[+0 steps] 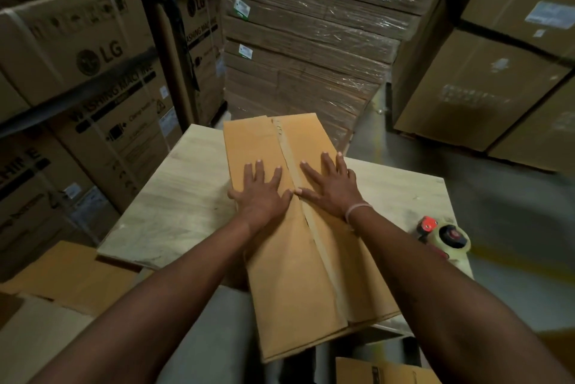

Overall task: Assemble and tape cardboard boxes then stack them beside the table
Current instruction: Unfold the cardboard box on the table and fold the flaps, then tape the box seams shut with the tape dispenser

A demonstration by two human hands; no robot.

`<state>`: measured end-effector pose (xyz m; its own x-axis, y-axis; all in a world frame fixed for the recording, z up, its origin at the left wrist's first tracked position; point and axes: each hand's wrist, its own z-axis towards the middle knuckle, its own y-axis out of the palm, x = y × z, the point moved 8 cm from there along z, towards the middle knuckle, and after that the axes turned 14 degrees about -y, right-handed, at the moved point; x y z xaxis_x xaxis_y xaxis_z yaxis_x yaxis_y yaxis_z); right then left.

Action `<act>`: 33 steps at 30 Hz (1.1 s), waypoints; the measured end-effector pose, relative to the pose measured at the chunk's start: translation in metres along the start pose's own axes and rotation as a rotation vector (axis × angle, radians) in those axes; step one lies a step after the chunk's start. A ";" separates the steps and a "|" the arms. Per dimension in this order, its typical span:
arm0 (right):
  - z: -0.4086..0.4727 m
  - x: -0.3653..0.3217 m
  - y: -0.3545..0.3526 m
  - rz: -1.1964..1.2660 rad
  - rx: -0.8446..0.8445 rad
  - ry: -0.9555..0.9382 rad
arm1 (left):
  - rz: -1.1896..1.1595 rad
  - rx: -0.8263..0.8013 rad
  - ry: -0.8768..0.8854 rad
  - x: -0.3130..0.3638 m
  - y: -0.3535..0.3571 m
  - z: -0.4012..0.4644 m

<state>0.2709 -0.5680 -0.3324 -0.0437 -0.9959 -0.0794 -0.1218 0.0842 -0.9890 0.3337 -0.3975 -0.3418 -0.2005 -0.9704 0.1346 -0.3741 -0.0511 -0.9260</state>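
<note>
head view: both hands, left (261, 197) and right (331, 187), fingers spread, press a box (298, 274) on the wooden counter (174, 206); tape gun (445, 239) at its right edge; stacked cartons (308, 41) behind.

There was one camera, worn on the person's head. It looked forward and down, from close above the table (174, 197). The near edge of the table sat low in the picture, and both arms reached in from the bottom. Past the far edge it saw the wrapped stack of flat cardboard (311, 41).
</note>
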 end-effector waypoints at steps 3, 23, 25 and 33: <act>-0.004 -0.002 0.000 -0.006 0.009 -0.005 | 0.075 0.071 0.038 0.003 0.000 -0.003; -0.174 0.161 0.055 0.599 0.457 0.858 | -0.046 0.245 0.566 0.048 0.000 -0.013; -0.214 0.176 0.091 0.549 0.367 1.019 | -0.040 0.255 0.560 0.048 0.002 -0.013; -0.275 0.211 0.178 0.557 0.088 1.248 | -0.078 0.222 0.535 0.048 0.002 -0.012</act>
<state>-0.0323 -0.7539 -0.4914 -0.9277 -0.1357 -0.3478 0.2668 0.4107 -0.8719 0.3124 -0.4409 -0.3330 -0.6309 -0.7109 0.3108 -0.2186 -0.2215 -0.9503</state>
